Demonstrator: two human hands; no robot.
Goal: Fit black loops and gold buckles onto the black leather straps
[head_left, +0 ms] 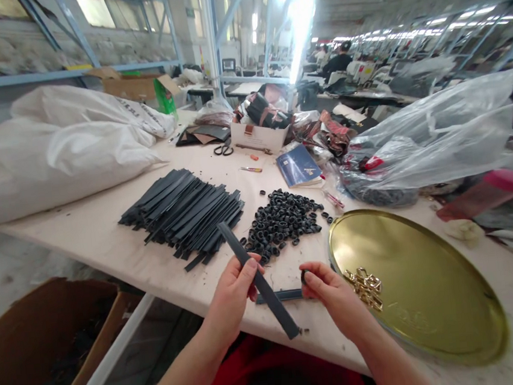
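My left hand (236, 285) is closed round a dark strap (271, 300), which slants from the strip pile down towards the table's front edge. Between the thumb and fingers of my right hand (327, 288) is a small black loop (305, 276), partly covered by the fingertips. Another dark strap (284, 295) lies flat on the table behind both hands. Beyond my left hand sits a pile of dark strips (186, 211). A heap of black loops (282, 223) lies just past the hands. Several gold buckles (365, 288) rest on the round gold tray (433, 284), right of my right hand.
A large white sack (61, 144) covers the table's left rear. Scissors (223, 150), a blue booklet (299, 165) and a filled white box (260, 136) lie further back. Clear plastic bags (437, 139) crowd the right. A cardboard box (44, 340) stands below the left edge.
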